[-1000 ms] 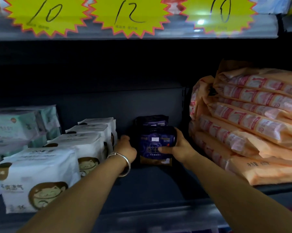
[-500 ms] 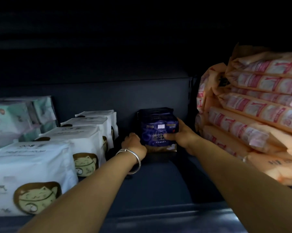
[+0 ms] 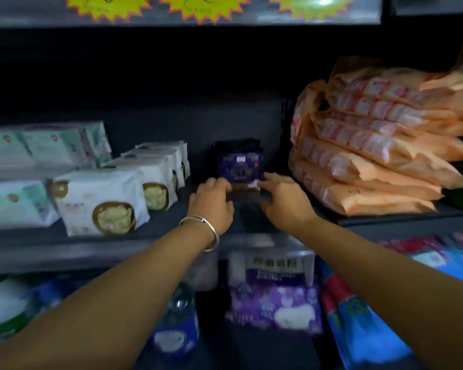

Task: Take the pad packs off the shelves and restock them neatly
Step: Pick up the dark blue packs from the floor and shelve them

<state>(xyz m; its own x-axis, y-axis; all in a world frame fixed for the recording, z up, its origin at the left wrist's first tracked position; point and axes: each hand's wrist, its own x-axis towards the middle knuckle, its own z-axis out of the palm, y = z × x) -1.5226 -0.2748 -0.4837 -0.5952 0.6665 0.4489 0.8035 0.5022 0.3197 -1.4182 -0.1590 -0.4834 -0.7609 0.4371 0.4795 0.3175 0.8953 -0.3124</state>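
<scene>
A dark purple pad pack (image 3: 239, 166) stands upright on the dark shelf (image 3: 171, 222), with another dark pack right behind it. My left hand (image 3: 211, 202), a silver bangle on its wrist, reaches its fingertips to the pack's lower left corner. My right hand (image 3: 285, 201) stretches its fingers to the lower right corner. Neither hand wraps round the pack. White pad packs with a gold cat emblem (image 3: 102, 201) stand in a row to the left. To the right, orange-pink pad packs (image 3: 371, 145) lie stacked.
Pale green packs (image 3: 41, 153) lie at the far left. Yellow star price tags (image 3: 203, 6) hang on the shelf edge above. On the shelf below sit a purple pack (image 3: 275, 297), blue packs (image 3: 358, 316) and a bottle (image 3: 178, 316).
My right hand has let go of the purple pack's side, and both hands have drawn back to its lower front edge. The view has pulled back, so the lower shelf shows.
</scene>
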